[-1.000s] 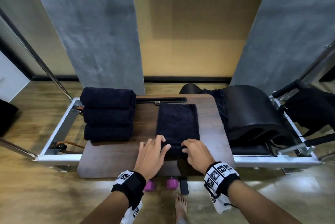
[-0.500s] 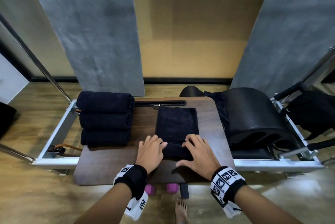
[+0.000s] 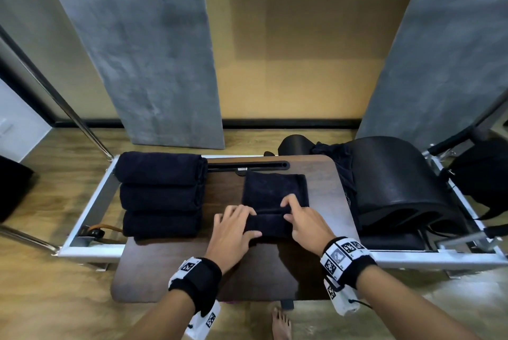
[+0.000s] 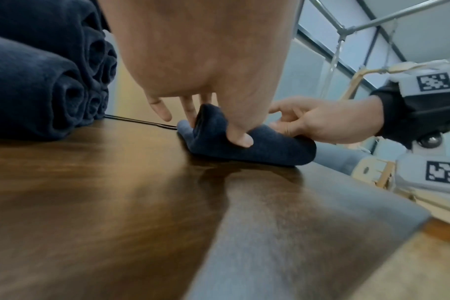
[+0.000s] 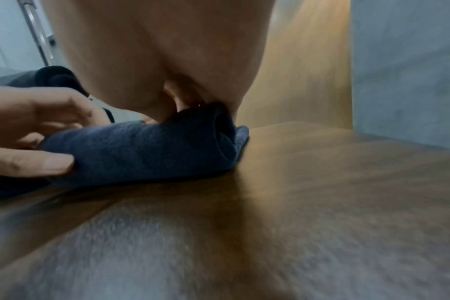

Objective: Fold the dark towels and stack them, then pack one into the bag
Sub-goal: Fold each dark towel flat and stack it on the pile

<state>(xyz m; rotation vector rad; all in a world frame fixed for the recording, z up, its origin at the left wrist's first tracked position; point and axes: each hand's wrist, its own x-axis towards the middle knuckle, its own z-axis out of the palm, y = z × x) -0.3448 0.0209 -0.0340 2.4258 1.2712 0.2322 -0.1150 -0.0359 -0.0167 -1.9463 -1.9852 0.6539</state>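
Board [image 3: 170, 271]: glossy dark wood, rounded corners, bare strip along its near edge. Stack [image 3: 160, 196]: three plush dark towel rolls on the board's left end. Towel [image 3: 275, 191]: dark terry, flat at centre, near end rolled into a soft tube. Left hand [image 3: 233, 232] and right hand [image 3: 305, 225] grip the roll, thumbs on its near side, fingers over the top. No legible writing.

My left hand [image 4: 206, 60] and right hand [image 4: 319, 121] are gripping a half-rolled towel [image 4: 254, 146] on the table [image 4: 116, 203], beside rolled towels [image 4: 44, 81].
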